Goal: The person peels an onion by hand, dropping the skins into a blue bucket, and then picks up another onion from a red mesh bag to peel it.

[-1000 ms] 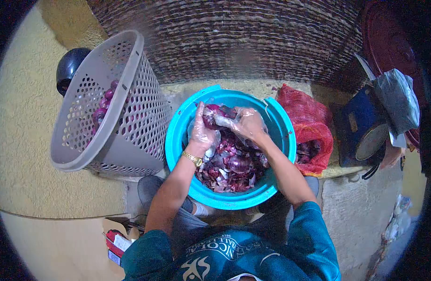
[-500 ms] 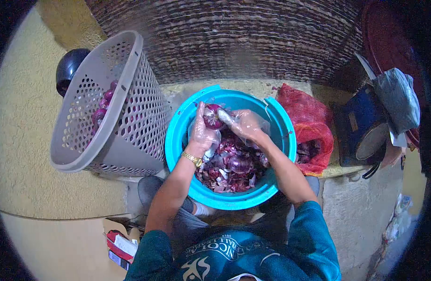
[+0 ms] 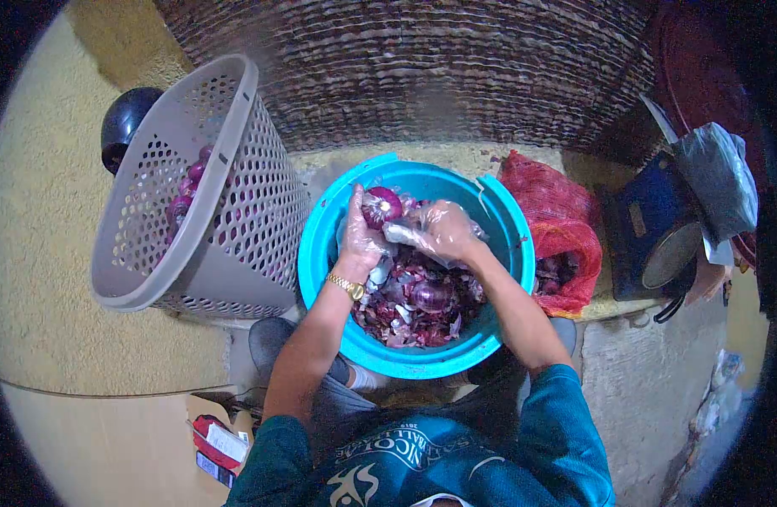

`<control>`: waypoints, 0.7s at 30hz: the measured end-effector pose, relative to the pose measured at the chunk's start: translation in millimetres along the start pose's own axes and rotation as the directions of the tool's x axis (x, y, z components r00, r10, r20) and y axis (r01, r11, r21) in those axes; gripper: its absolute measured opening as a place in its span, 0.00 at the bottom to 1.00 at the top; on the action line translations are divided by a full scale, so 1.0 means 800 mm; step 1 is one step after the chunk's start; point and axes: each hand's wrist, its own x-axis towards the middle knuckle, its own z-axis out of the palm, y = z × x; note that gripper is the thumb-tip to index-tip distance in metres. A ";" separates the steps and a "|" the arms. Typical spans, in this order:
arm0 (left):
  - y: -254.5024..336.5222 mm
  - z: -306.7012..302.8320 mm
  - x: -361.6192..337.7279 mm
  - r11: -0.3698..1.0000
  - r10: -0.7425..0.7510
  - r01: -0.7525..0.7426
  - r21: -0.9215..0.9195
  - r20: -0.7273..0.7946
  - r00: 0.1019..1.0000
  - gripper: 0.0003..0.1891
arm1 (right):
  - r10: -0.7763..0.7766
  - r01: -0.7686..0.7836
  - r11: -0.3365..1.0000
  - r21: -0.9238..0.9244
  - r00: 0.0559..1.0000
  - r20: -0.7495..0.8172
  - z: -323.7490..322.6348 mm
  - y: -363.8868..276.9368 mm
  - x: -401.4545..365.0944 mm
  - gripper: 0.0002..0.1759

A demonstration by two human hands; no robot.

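Teal lettered shirt, gold wristwatch, clear plastic gloves on left hand and right hand

Purples and reds against turquoise.
The glossy purple-red round onion has a whitish patch; the papery onion skins mix purple, maroon and white in the round turquoise plastic basin. Clear whitish film gloves sheathe the left hand and right hand; the gold metal wristwatch glints. The pale grey plastic basket is dotted with holes, the red mesh sack netted, the teal shirt lettered white.
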 end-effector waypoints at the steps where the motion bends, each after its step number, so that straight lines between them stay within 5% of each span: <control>1: 0.000 0.005 -0.005 1.000 -0.019 0.019 -0.012 0.021 1.000 0.26 | -0.030 0.029 1.000 -0.011 0.998 -0.060 -0.001 0.005 0.001 0.31; 3: 0.002 0.006 -0.007 0.999 -0.036 0.037 -0.023 0.042 0.998 0.24 | -0.061 0.059 0.998 -0.022 0.991 -0.118 0.000 0.007 0.003 0.32; 5: 0.003 -0.007 0.002 0.996 0.092 -0.092 -0.005 0.033 0.995 0.22 | 0.214 -0.173 0.968 0.182 0.948 -0.237 0.003 0.003 0.006 0.37; 9: 0.004 -0.036 0.018 0.982 0.185 -0.183 -0.050 0.046 0.982 0.20 | 0.356 -0.282 0.792 0.542 0.934 -0.035 -0.011 -0.032 -0.007 0.34; 12: 0.001 -0.013 0.002 0.977 0.187 -0.185 -0.110 0.012 0.982 0.15 | 0.193 -0.087 0.696 0.712 0.979 -0.069 0.043 0.002 0.023 0.32; 15: 0.003 -0.011 0.004 0.978 0.205 -0.205 -0.048 0.009 0.979 0.12 | 0.273 -0.176 0.680 0.712 0.962 -0.023 0.046 0.010 0.026 0.21; 19: 0.000 -0.014 0.004 0.968 0.249 -0.249 0.014 0.021 0.968 0.12 | 0.301 -0.233 0.693 0.682 0.953 0.020 0.029 0.001 0.016 0.22; 21: 0.004 -0.019 0.003 0.975 0.207 -0.208 0.072 0.021 0.978 0.16 | 0.301 -0.118 0.649 0.751 0.947 -0.112 0.028 -0.001 0.015 0.28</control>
